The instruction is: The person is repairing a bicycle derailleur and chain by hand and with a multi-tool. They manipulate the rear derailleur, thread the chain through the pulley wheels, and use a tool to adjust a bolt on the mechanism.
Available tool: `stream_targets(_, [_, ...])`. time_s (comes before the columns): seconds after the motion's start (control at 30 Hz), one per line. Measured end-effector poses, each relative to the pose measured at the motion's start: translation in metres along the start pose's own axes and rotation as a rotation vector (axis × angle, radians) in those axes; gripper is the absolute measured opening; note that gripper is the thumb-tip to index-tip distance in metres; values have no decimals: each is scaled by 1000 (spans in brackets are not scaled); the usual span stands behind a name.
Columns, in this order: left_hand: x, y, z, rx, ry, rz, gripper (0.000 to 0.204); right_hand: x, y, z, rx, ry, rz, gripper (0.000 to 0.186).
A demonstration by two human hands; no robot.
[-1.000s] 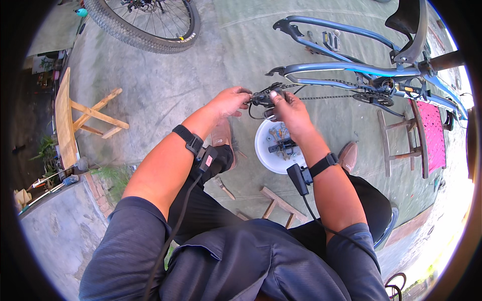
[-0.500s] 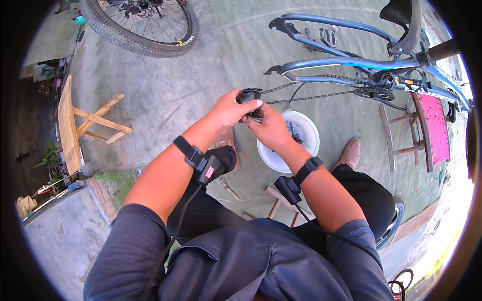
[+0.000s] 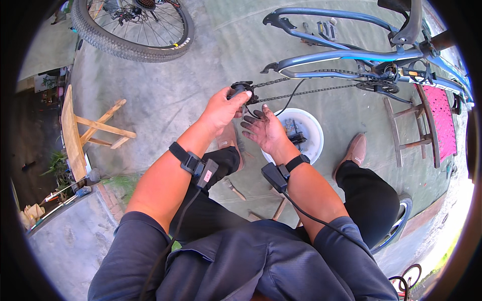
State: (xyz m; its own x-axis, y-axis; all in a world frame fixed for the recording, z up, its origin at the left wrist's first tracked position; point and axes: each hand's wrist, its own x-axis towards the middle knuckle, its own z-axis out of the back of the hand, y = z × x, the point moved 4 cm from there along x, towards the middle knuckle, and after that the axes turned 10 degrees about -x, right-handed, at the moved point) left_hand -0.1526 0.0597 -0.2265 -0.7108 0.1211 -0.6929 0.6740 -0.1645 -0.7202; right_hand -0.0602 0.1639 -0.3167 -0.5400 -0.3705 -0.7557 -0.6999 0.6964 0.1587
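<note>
The frame (image 3: 351,55) was at the upper right, and the wheel (image 3: 129,17) lay well apart from it at the upper left. The basin (image 3: 312,131) stood on the floor with small parts inside.

The left hand (image 3: 223,108) was closed around the derailleur (image 3: 241,89), with the thumb pressed along its near side. The right hand (image 3: 267,130) was unclosed, palm up, fingers spread and fingertips darkened; no part was seen in its grasp. Whether a fingertip touched the cable (image 3: 289,102) could not be told.

Change of state: half a second earlier, both hands had met on the derailleur. The right hand had since released it and withdrawn just beside it. Support therefore appeared to depend on the left grip alone, and the right hand was free for handling.

The derailleur was located just beyond the frame's rear end, to the left of it and apart from it. The chain (image 3: 307,94) ran in two spans from the derailleur toward the crankset (image 3: 377,87).
</note>
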Motion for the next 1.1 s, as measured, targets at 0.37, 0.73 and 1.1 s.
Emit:
stream_targets(0.37, [1,16,-2,-138,39,51,35,15,0,-16,324,193,80,51])
stream_targets(0.73, [-2,38,-2,-255,67,22,34,28,-2,-3,414,-29,190,41])
stream_targets(1.1, [1,39,3,-65,33,33,27,-10,54,30,-571,-361,182,35])
